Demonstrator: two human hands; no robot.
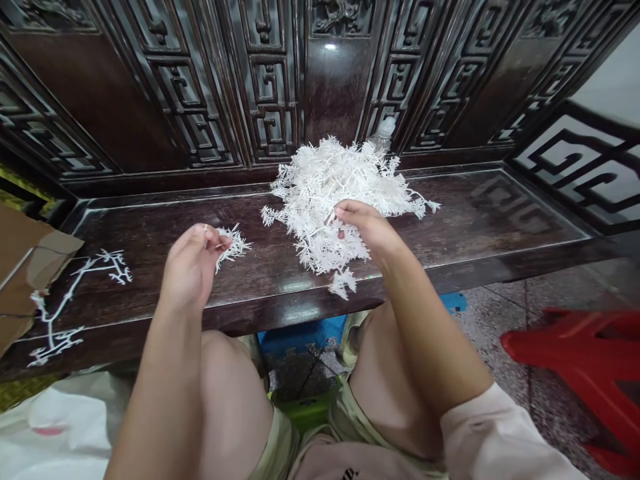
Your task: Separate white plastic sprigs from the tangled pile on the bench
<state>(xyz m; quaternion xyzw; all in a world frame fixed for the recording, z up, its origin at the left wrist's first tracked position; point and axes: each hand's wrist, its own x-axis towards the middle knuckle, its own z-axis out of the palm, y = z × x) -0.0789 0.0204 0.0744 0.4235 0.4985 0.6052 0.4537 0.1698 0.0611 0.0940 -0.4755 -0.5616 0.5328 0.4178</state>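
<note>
A large heap of white plastic branch sprigs [345, 177] with needle-like tips lies on the dark wooden bench. My right hand [370, 230] is at the front of this heap, its thumb and fingers closed on a white sprig [323, 230] that blends into the others. To the left, my left hand [190, 263] is held with bent fingers pinched together. Just behind its fingertips shows a small cluster of white sprigs [236, 245]; whether the fingers grip it or it rests on the bench, I cannot tell. One loose sprig [343, 283] hangs at the bench's front edge.
A white branched stem [65, 300] lies at the left beside a cardboard box [30, 267]. Behind the heap stands a clear bottle [385, 130] against the carved wooden backrest [337, 87]. A red plastic stool [575, 360] is on the floor at right, a white bag [65, 427] at lower left.
</note>
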